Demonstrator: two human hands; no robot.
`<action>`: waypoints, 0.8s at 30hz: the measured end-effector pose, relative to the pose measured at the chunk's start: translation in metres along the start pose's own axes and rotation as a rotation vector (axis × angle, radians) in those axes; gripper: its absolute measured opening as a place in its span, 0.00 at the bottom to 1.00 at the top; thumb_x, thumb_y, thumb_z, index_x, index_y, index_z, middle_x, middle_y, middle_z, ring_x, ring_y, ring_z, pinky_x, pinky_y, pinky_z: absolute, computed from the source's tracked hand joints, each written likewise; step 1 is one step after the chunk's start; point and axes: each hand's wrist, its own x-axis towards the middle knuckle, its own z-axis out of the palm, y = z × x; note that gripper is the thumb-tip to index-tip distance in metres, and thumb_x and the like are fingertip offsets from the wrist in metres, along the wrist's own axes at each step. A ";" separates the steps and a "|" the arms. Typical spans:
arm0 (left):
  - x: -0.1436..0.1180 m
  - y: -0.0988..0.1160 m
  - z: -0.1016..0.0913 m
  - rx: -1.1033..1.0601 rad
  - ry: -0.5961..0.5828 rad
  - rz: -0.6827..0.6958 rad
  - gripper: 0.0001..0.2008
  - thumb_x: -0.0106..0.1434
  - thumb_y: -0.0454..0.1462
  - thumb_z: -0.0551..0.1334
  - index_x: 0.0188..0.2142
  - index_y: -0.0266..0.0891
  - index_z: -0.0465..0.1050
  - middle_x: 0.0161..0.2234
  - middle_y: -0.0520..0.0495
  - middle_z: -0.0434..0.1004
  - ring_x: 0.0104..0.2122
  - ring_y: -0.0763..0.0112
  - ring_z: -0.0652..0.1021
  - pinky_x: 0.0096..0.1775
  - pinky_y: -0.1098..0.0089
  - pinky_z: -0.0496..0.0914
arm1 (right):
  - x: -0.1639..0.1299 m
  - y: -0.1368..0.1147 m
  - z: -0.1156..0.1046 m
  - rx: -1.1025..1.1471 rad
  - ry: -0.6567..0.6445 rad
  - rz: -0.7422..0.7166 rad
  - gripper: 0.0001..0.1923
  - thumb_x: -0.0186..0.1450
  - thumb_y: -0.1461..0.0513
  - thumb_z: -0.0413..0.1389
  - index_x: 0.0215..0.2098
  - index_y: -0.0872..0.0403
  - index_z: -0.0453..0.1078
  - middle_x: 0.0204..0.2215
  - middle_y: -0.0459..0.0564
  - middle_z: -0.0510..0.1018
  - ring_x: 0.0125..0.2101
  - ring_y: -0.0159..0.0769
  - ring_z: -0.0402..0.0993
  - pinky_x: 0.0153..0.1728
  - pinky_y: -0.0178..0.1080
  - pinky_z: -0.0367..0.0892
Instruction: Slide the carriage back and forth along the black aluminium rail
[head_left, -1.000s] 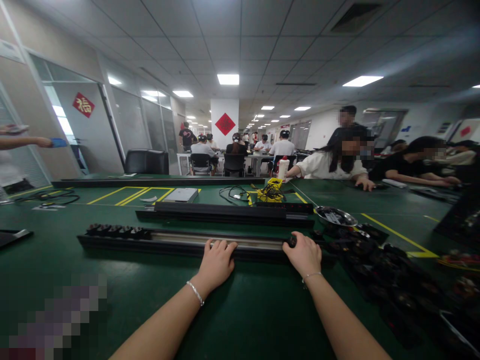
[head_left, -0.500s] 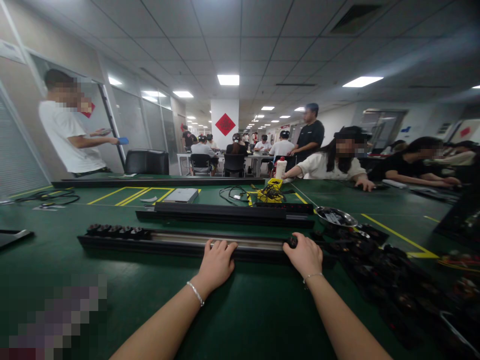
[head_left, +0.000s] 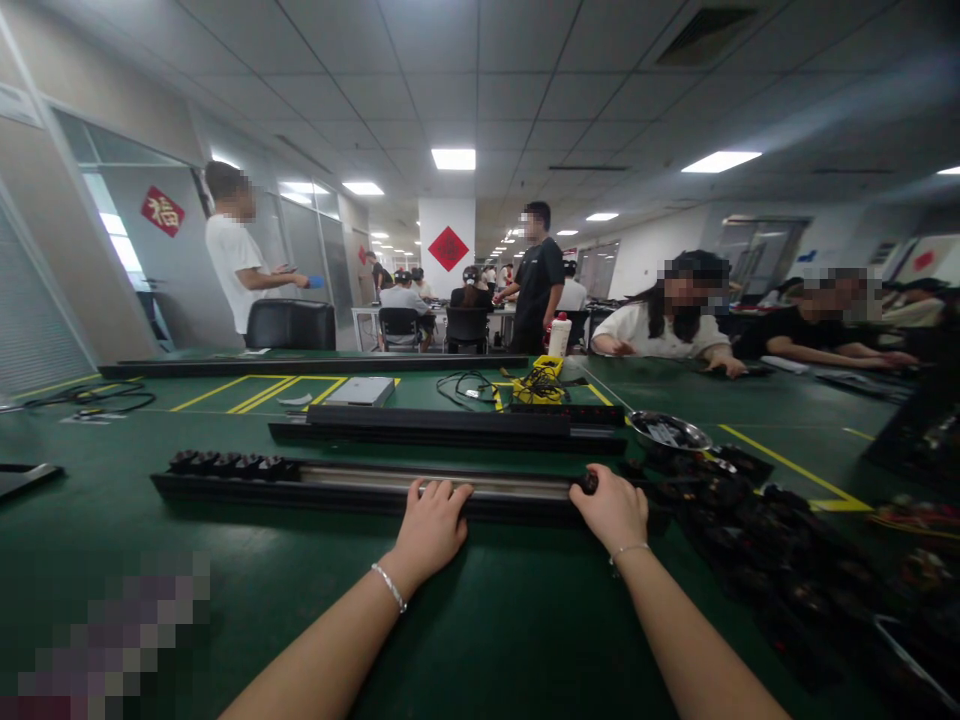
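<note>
A person in black [head_left: 538,285] has crossed towards twelve o'clock; nothing at the black rail [head_left: 315,494], nearer at twelve, has advanced. Your right hand [head_left: 615,510] pinches a dark piece [head_left: 589,482] towards one; your left hand [head_left: 433,527] curls over the rail, gripping or not I can't tell.

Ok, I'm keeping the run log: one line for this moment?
left hand: on rail | right hand: holding small black part | black blocks: rail's left end
</note>
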 end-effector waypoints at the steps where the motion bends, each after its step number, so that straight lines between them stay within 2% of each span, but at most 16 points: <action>1: 0.000 0.000 0.000 -0.001 0.000 -0.003 0.19 0.58 0.37 0.55 0.51 0.48 0.63 0.43 0.48 0.71 0.45 0.63 0.69 0.55 0.54 0.51 | -0.001 0.000 0.000 0.000 0.004 0.003 0.22 0.56 0.55 0.47 0.48 0.54 0.65 0.45 0.53 0.73 0.50 0.44 0.63 0.54 0.52 0.46; 5: 0.000 0.000 0.001 -0.003 0.012 0.001 0.19 0.58 0.37 0.55 0.51 0.49 0.63 0.43 0.48 0.71 0.45 0.63 0.69 0.55 0.55 0.51 | -0.003 0.001 0.001 0.007 0.017 0.003 0.21 0.56 0.55 0.46 0.45 0.52 0.66 0.46 0.52 0.72 0.51 0.44 0.61 0.56 0.55 0.41; 15: 0.000 0.000 0.000 -0.008 0.006 0.003 0.20 0.58 0.37 0.56 0.51 0.49 0.64 0.43 0.48 0.71 0.45 0.63 0.69 0.55 0.54 0.51 | -0.001 0.003 0.003 -0.014 0.037 0.015 0.24 0.56 0.56 0.46 0.50 0.52 0.63 0.46 0.52 0.72 0.51 0.43 0.62 0.55 0.50 0.45; 24: 0.000 0.001 -0.001 0.001 -0.006 -0.003 0.20 0.58 0.37 0.55 0.51 0.49 0.63 0.43 0.48 0.71 0.45 0.63 0.69 0.55 0.55 0.51 | 0.002 0.005 0.002 -0.003 0.028 0.021 0.24 0.57 0.58 0.46 0.51 0.53 0.62 0.46 0.52 0.73 0.49 0.44 0.64 0.53 0.48 0.48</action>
